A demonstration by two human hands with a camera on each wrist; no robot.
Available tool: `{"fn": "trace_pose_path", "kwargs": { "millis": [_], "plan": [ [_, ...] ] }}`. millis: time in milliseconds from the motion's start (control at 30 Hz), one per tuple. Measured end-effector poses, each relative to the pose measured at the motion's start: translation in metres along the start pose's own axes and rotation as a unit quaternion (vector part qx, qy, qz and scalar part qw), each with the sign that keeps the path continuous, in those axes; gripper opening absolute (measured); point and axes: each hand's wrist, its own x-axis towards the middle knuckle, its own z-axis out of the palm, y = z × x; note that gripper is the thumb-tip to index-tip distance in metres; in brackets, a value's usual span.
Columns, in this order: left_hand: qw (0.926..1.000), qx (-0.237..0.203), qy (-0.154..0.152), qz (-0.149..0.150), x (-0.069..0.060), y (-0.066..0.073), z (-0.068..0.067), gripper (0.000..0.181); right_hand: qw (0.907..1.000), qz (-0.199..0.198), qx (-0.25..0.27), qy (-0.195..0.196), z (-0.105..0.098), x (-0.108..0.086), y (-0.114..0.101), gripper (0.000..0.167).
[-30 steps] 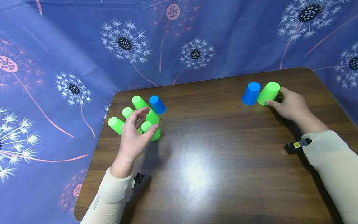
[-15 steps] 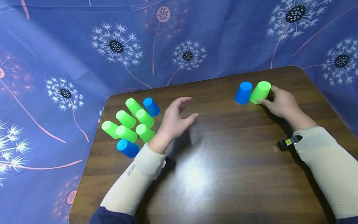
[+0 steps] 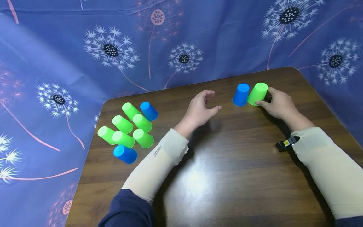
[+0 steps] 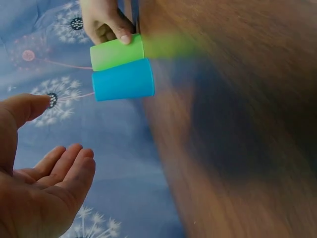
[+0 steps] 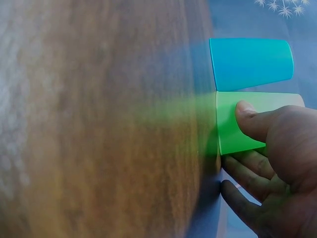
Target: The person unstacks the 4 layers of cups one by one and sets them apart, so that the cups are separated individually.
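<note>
At the table's far right, an upside-down green cup (image 3: 257, 94) stands beside an upside-down blue cup (image 3: 241, 94), their bases about touching. My right hand (image 3: 279, 103) grips the green cup from its right side, thumb in front; the right wrist view shows the thumb (image 5: 250, 119) on its wall and the other fingers partly hidden behind. My left hand (image 3: 198, 108) is in the air left of the blue cup, apart from it, holding nothing. Its thumb and fingers are spread apart, as the left wrist view shows the hand (image 4: 49, 183) facing both cups.
On the table's left side stand several upside-down green cups (image 3: 122, 124) close together. One blue cup (image 3: 148, 111) stands behind them and another blue cup (image 3: 125, 154) in front. A blue dandelion-print cloth (image 3: 113, 78) hangs along the far edge of the wooden table (image 3: 232, 176).
My left hand has moved right, from above the left cup group to near the right-hand pair. The right hand keeps its grip on the green cup. The head view has shifted slightly.
</note>
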Motion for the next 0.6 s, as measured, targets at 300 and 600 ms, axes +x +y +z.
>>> {"fn": "trace_pose_path", "kwargs": {
  "millis": [300,600],
  "plan": [
    [0.9998,0.008,-0.004,-0.019,0.030,0.000,0.031,0.058,1.0000,0.002,0.000,-0.002,0.000,0.000,0.000,0.078],
    [0.9989,0.033,0.011,-0.030,0.061,0.000,0.065,0.062,1.0000,0.004,0.000,0.006,0.001,0.000,-0.002,0.079]
  ]
}}
